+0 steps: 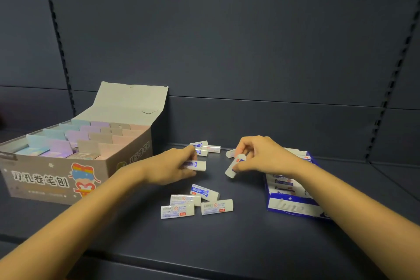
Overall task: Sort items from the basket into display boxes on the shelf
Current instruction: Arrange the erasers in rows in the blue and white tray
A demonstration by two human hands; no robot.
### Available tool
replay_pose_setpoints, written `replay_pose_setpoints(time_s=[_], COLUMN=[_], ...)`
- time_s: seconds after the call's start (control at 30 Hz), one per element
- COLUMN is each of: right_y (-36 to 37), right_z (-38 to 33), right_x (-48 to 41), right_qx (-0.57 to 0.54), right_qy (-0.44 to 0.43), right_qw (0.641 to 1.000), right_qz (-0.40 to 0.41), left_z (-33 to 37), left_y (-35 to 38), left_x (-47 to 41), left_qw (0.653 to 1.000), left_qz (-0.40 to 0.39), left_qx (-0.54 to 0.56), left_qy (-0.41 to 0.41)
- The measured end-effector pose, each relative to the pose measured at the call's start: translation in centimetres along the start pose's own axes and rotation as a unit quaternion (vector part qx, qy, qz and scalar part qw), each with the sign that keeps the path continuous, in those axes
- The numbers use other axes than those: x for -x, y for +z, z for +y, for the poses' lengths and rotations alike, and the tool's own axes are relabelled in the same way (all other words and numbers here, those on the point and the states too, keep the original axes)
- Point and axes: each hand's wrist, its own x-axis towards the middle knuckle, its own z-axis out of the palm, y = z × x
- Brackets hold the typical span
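Two bare arms reach in from the bottom of the picture over a dark shelf (pixel 227 245). Closest to us on the shelf lie four small white erasers in a loose bunch (pixel 196 203), some touching each other. They have blue and white paper sleeves.

Past them, the left hand (pixel 172 166) holds one eraser (pixel 196 165) low over the shelf, its fingers curled tight around one end. The right hand (pixel 261 154) pinches another eraser (pixel 235 166) with its fingers, and this one is tilted with its low end near the shelf. A second white piece (pixel 230 153) sticks out just behind the right hand.

Farther back, a few more erasers (pixel 205 148) sit close together near the shelf's back wall.

Under the right arm sits a blue and white display box (pixel 293 206) with erasers packed inside. On the left stands a big grey display box (pixel 56 173) with its lid flipped up. It is full of pastel packs in rows.
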Motion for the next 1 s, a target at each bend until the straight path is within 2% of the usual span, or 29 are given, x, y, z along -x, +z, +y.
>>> replay_pose_setpoints(time_s=[0.17, 0.3, 0.47, 0.57, 0.67, 0.77, 1.0], right_y=[-1.5, -2.9, -5.0, -6.2, -7.1, -7.5, -7.8], right_z=[1.6, 3.3, 5.7, 6.8, 7.9, 8.7, 9.5], right_x=[1.4, 2.6, 4.4, 5.4, 6.4, 7.2, 7.3], right_qx=[-0.038, -0.049, -0.012, 0.008, 0.009, 0.023, 0.037], right_qy=[0.038, 0.063, 0.094, 0.119, 0.137, 0.144, 0.142], right_qw=[0.998, 0.997, 0.994, 0.99, 0.985, 0.983, 0.984], right_qz=[0.021, 0.014, 0.046, 0.069, 0.102, 0.112, 0.102], left_z=[1.6, 3.2, 6.0, 8.0, 9.6, 10.6, 10.9], left_y=[0.5, 1.0, 1.5, 1.7, 2.1, 2.7, 4.0], left_x=[-1.5, -3.1, -6.0, -7.6, -8.9, -9.8, -11.7], left_qw=[0.999, 0.997, 0.982, 0.967, 0.958, 0.96, 0.97], left_qz=[-0.009, 0.015, 0.119, 0.164, 0.157, 0.118, 0.058], left_qx=[0.039, 0.076, 0.105, 0.16, 0.208, 0.238, 0.227], left_qy=[0.001, 0.03, 0.099, 0.109, 0.116, 0.093, 0.066])
